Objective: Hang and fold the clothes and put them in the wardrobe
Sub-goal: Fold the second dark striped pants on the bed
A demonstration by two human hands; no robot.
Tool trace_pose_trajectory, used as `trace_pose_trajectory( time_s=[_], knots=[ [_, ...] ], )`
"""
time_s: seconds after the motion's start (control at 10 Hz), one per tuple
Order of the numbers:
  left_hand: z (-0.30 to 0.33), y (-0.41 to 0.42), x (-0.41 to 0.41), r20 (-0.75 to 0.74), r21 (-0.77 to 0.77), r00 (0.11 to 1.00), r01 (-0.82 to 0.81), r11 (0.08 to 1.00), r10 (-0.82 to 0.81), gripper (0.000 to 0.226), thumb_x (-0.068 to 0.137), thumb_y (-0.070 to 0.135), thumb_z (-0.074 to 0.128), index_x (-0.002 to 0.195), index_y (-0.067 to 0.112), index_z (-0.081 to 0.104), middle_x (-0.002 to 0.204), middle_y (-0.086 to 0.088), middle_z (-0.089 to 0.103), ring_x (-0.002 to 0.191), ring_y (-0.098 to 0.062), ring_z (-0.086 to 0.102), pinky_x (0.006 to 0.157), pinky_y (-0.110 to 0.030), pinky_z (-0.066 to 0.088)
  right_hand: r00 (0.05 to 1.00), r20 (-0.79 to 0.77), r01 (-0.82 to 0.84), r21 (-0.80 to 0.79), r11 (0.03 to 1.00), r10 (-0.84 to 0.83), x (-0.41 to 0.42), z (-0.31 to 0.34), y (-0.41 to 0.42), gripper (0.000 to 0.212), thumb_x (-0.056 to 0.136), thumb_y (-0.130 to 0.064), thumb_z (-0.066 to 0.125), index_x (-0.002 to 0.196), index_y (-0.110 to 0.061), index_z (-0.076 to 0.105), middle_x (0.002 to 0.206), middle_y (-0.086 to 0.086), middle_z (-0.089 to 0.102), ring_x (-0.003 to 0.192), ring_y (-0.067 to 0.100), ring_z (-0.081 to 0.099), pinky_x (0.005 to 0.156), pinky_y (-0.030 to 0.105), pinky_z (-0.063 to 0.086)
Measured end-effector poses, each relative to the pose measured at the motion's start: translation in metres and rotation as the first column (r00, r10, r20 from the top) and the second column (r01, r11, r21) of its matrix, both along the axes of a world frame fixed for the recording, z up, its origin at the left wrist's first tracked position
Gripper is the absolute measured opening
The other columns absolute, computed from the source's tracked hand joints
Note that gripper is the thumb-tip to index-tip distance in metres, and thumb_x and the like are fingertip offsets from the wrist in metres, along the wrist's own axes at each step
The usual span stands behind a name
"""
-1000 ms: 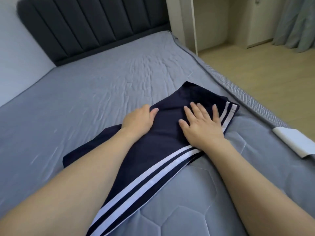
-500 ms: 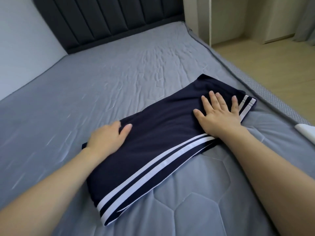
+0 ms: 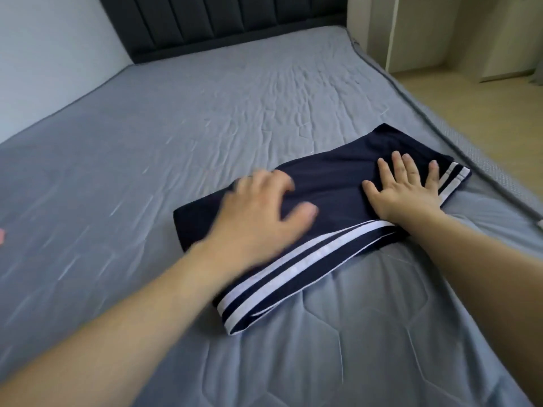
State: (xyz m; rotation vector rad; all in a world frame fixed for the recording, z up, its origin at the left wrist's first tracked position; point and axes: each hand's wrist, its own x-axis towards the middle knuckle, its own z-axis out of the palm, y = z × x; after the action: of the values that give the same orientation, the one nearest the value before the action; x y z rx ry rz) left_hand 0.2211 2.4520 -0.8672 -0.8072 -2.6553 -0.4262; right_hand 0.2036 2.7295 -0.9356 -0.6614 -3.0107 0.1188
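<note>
A navy garment with two white side stripes (image 3: 338, 189) lies folded flat on the grey bed (image 3: 176, 148), near its right edge. My right hand (image 3: 405, 189) presses flat on the garment's far right end, fingers spread. My left hand (image 3: 258, 212) is over the garment's left part, blurred with motion, fingers loosely spread; whether it touches the cloth I cannot tell. Neither hand holds anything.
A dark padded headboard (image 3: 223, 22) stands at the far end of the bed. A pale wall (image 3: 44, 54) runs along the left. Wooden floor (image 3: 470, 113) and light cabinet doors (image 3: 417, 30) lie to the right of the bed.
My left hand has moved from the garment's left end toward its middle. The right hand stays pressed on the right end. The view has shifted left.
</note>
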Motion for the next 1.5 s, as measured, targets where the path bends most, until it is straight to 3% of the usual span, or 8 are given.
trace_pose_trajectory(
  time_s=[0.2, 0.4, 0.6, 0.7, 0.9, 1.1, 1.2, 1.5],
  knots=[
    [-0.021, 0.026, 0.058, 0.149, -0.480, 0.987, 0.025, 0.877, 0.053, 0.072, 0.090, 0.032, 0.046, 0.153, 0.022, 0.012, 0.159, -0.001, 0.020, 0.141, -0.030, 0.028, 0.105, -0.051, 0.036, 1.000, 0.012, -0.002, -0.031, 1.000, 0.002, 0.002, 0.006, 0.001, 0.075, 0.089, -0.066, 0.007, 0.155, -0.031, -0.001, 0.161, -0.005, -0.014, 0.147, 0.011, -0.018, 0.113, 0.050, -0.021],
    [-0.029, -0.016, 0.068, 0.056, -0.569, 0.990, -0.073, 0.819, 0.127, 0.076, 0.090, 0.008, 0.042, 0.154, 0.023, 0.004, 0.157, -0.001, 0.027, 0.131, -0.033, 0.045, 0.079, -0.041, 0.051, 0.999, 0.027, -0.018, -0.051, 0.999, 0.020, 0.003, 0.006, 0.003, 0.075, 0.089, -0.066, 0.006, 0.154, -0.030, -0.001, 0.162, -0.005, -0.013, 0.147, 0.011, -0.018, 0.111, 0.049, -0.023],
    [-0.033, -0.071, 0.084, 0.357, -0.583, 0.924, 0.107, 0.805, 0.136, 0.106, 0.085, 0.014, 0.048, 0.135, 0.054, -0.037, 0.154, 0.018, -0.033, 0.149, -0.021, -0.019, 0.119, -0.056, 0.010, 0.998, 0.046, -0.031, -0.013, 0.999, 0.031, 0.006, 0.013, 0.003, 0.075, 0.090, -0.067, 0.004, 0.155, -0.030, -0.002, 0.161, -0.004, -0.015, 0.146, 0.013, -0.019, 0.113, 0.050, -0.022],
    [-0.016, -0.107, 0.064, 0.669, -0.303, 0.743, 0.277, 0.912, -0.003, 0.100, 0.071, 0.033, 0.050, 0.137, 0.067, -0.018, 0.150, 0.034, -0.029, 0.141, 0.003, -0.029, 0.121, -0.039, -0.003, 1.000, 0.024, -0.020, 0.021, 1.000, 0.019, 0.014, 0.022, -0.010, 0.070, 0.095, -0.058, 0.010, 0.155, -0.024, 0.005, 0.162, 0.003, -0.011, 0.148, 0.019, -0.015, 0.115, 0.052, -0.017],
    [-0.038, -0.133, 0.019, 0.156, -0.431, 0.988, 0.082, 0.898, -0.016, 0.090, 0.078, 0.039, 0.056, 0.154, 0.041, 0.007, 0.163, 0.011, 0.001, 0.150, -0.013, -0.007, 0.121, -0.051, -0.003, 0.731, -0.526, -0.527, -0.031, 0.849, 0.435, 0.103, 0.039, -0.116, 0.056, 0.076, -0.032, 0.040, 0.121, -0.006, 0.059, 0.132, 0.011, 0.053, 0.117, 0.033, 0.052, 0.101, 0.045, 0.039],
    [-0.024, -0.125, -0.021, -0.043, -0.457, 0.995, -0.102, 0.883, 0.092, 0.043, 0.099, 0.013, 0.040, 0.137, 0.029, 0.051, 0.148, 0.006, 0.044, 0.143, -0.019, 0.029, 0.121, -0.051, 0.002, 0.783, -0.206, -0.547, 0.222, 0.807, 0.588, 0.148, 0.038, -0.217, 0.057, 0.072, -0.046, 0.059, 0.119, -0.015, 0.058, 0.115, 0.003, 0.056, 0.108, 0.028, 0.053, 0.099, 0.042, 0.038],
    [-0.025, -0.146, -0.001, -0.161, -0.413, 0.986, -0.111, 0.904, 0.048, 0.038, 0.093, 0.006, 0.040, 0.121, 0.021, 0.061, 0.127, 0.006, 0.061, 0.127, -0.019, 0.047, 0.120, -0.049, 0.001, 0.804, -0.145, -0.500, 0.360, 0.787, 0.577, 0.150, 0.058, -0.245, 0.024, 0.062, -0.021, 0.073, 0.081, -0.014, 0.059, 0.080, 0.004, 0.058, 0.069, 0.028, 0.057, 0.063, 0.036, 0.046],
    [0.012, -0.317, 0.066, 0.027, -0.171, 0.991, -0.123, 0.978, 0.129, 0.033, 0.082, 0.013, 0.056, 0.105, 0.034, 0.068, 0.109, 0.010, 0.068, 0.110, -0.018, 0.057, 0.098, -0.034, 0.040, 0.582, -0.481, -0.793, -0.155, 0.589, 0.656, 0.201, 0.088, -0.333, 0.033, 0.090, -0.030, 0.051, 0.119, -0.014, 0.051, 0.076, 0.007, 0.065, 0.065, 0.038, 0.057, 0.055, 0.039, 0.044]
  ],
)
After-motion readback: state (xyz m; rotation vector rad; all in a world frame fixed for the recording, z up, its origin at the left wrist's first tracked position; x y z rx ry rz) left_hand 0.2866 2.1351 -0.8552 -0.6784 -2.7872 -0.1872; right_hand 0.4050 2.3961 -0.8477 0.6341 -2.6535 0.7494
